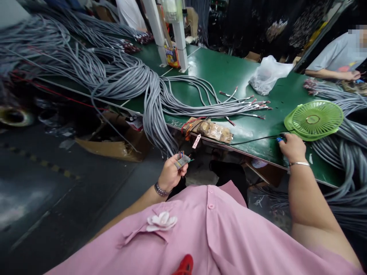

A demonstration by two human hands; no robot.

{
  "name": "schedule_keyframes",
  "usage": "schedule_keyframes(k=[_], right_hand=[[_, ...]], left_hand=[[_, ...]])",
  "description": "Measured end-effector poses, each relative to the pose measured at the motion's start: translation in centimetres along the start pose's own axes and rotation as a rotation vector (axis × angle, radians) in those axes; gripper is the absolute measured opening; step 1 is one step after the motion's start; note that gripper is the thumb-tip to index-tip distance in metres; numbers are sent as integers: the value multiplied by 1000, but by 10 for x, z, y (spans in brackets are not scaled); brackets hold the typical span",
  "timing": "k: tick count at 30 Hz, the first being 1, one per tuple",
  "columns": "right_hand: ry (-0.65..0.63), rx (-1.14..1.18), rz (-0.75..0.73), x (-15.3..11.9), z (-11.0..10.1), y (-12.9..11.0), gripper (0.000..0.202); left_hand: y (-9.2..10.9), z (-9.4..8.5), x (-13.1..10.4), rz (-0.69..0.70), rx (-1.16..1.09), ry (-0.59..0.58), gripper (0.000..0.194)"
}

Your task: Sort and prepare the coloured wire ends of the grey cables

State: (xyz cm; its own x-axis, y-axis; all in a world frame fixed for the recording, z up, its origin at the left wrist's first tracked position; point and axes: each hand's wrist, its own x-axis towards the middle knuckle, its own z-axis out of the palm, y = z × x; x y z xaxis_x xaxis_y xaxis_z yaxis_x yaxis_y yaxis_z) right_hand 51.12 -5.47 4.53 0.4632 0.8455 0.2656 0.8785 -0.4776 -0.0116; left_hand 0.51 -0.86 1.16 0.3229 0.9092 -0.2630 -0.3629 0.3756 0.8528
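In front of my body, my left hand (pixel 169 175) is closed round a small flat grey piece with coloured wires (pixel 182 162) sticking out of it. Thick grey cables (pixel 160 130) hang over the table edge just behind that hand. My right hand (pixel 293 148) rests low on the green table (pixel 229 74), its fingers curled beside a green fan (pixel 314 120). Something small and blue (pixel 279 140) shows at its fingertips; whether it is held or worn I cannot tell. A black cord (pixel 255 140) runs along the table edge toward this hand.
A taped block (pixel 213 130) with orange wires lies at the table edge. Further back are a clear plastic bag (pixel 268 74) and a white post (pixel 180 44). Grey cables are heaped left and right. A co-worker (pixel 338 53) sits across at right. A cardboard box (pixel 109 148) stands below.
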Motion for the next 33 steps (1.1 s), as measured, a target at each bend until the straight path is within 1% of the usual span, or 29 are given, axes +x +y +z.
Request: schedule_keyframes(k=[2,3,4,7,10,11,12,13,14,15,16,18,19,20,21,22,23,24,25,27,29,31,33], right_hand=[[-39,-16,-37,6,10,-2,38],[-29,-18,-55,8,16,-1,37],[-1,-14,-64,8,22,1,37],[79,-47,-14,8,38,10,38],[121,-68,-3,8,45,10,39],[170,-54,-1,6,43,5,41],[254,-22,0,1,40,-3,45],[367,14,16,-6,35,-15,49],[439,51,15,-16,29,-31,51],[489,89,8,-29,22,-50,49],[492,129,-34,-44,16,-72,44],[395,241,-220,-78,9,-121,36],[299,312,-372,-95,9,-146,29],[174,397,-547,-111,11,-171,22],[20,484,-718,-123,16,-195,18],[-115,543,-834,-132,23,-218,18],[-227,569,-889,-137,32,-238,20],[-313,569,-896,-138,43,-256,19],[-361,561,-848,-136,54,-272,19],[-413,516,-684,-125,78,-298,24],[-471,477,-482,-110,99,-317,34],[-551,537,-311,-97,115,-334,39],[-590,666,-175,-88,126,-347,40]], left_hand=[[3,-1,-2,6,-2,5,23],[4,-2,-3,6,0,13,25],[6,-4,-4,5,3,21,26],[7,-13,-7,5,0,44,29],[6,-23,-9,-7,-2,59,30],[6,-26,-10,-7,-7,62,30],[5,-29,-11,-4,-11,63,30],[5,-31,-11,2,-16,66,30],[4,-34,-12,7,-20,70,30],[4,-36,-12,10,-22,74,30],[3,-39,-13,11,-26,82,30],[3,-43,-14,16,-36,101,30],[4,-44,-14,22,-41,109,30],[4,-46,-14,31,-45,117,30],[5,-47,-15,38,-49,124,30],[5,-47,-16,45,-52,129,30],[6,-48,-16,51,-53,132,31],[6,-49,-17,56,-53,135,31],[7,-49,-18,61,-54,139,31],[6,-52,-20,79,-60,148,31],[5,-55,-22,113,-71,154,32],[4,-59,-24,150,-72,148,34],[3,-62,-26,172,-47,134,36]])
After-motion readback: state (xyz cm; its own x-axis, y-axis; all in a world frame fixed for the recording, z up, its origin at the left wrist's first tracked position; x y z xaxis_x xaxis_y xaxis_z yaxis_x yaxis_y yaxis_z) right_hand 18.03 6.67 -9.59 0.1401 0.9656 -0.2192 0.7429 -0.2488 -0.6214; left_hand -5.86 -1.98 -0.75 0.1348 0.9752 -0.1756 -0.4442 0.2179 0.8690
